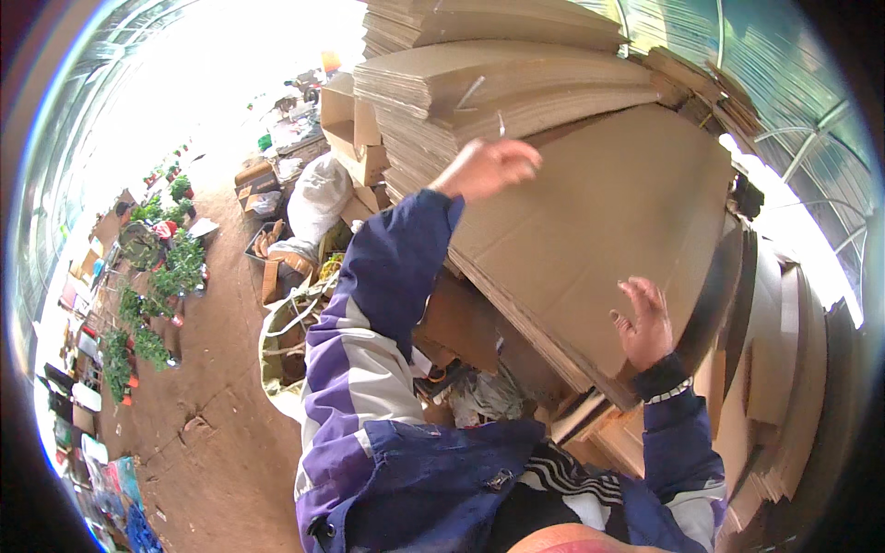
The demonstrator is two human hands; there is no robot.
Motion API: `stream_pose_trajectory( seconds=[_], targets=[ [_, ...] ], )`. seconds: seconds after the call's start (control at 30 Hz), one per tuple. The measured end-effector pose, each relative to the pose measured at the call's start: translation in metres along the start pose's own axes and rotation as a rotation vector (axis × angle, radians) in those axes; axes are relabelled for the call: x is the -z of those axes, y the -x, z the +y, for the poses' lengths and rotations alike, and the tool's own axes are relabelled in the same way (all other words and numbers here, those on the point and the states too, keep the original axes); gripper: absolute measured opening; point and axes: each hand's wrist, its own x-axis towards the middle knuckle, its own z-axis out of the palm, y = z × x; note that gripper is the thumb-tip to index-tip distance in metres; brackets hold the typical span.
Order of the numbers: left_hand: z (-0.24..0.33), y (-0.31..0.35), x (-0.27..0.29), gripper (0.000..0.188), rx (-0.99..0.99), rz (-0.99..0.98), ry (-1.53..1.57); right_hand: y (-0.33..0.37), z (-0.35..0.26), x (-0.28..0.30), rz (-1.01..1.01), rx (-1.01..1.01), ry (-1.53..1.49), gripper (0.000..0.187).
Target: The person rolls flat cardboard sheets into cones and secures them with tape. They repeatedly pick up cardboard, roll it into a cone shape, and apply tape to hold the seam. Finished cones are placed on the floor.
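Observation:
My left hand [493, 168] hovers at the upper left edge of a flat brown cardboard sheet [599, 221], its fingers loosely bent and slightly blurred. I see nothing held in it. Lower right of it, my right hand [647, 324] is over the near right part of the same sheet, fingers spread and holding nothing. Whether either hand touches the cardboard I cannot tell. The sheet tops a thick pile of flat cardboard that tilts toward me. Behind my left hand rises a tall stack of folded cardboard [498, 78], with thin white strips on its side.
More cardboard sheets [784, 369] lean upright at the right. On the left, beyond my sleeve, are a green-rimmed sack [281, 355], a white bag [318, 195] and an open box [341, 120]. Potted plants [175, 267] line the brown floor [217, 396] farther left.

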Motion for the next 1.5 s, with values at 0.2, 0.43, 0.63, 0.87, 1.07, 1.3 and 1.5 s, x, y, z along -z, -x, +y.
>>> stream_pose_trajectory(
  seconds=[0.2,0.43,0.63,0.87,1.07,1.3,1.5],
  targets=[
    [-0.124,-0.061,0.117,0.022,0.196,0.760,-0.485,0.006,0.009,-0.028,-0.100,-0.070,0.067,0.036],
    [-0.195,-0.107,0.180,0.026,0.271,0.911,-0.321,0.003,0.013,-0.023,-0.142,-0.123,0.070,0.030],
    [-0.189,-0.113,0.177,0.013,0.191,1.004,0.042,0.002,0.012,-0.021,-0.152,-0.130,0.069,0.031],
    [-0.165,-0.127,0.175,0.023,0.085,1.040,0.896,0.001,0.013,-0.022,-0.148,-0.150,0.044,0.030],
    [-0.173,-0.146,0.179,0.038,0.154,0.991,1.165,0.000,0.012,-0.018,-0.156,-0.149,0.037,0.029],
    [-0.161,-0.159,0.177,0.009,0.322,0.957,0.967,0.000,0.012,-0.017,-0.161,-0.200,0.015,0.026],
    [-0.103,-0.141,0.063,0.009,0.186,0.615,1.306,-0.001,0.013,-0.014,-0.188,-0.227,-0.018,0.026]
  ],
)
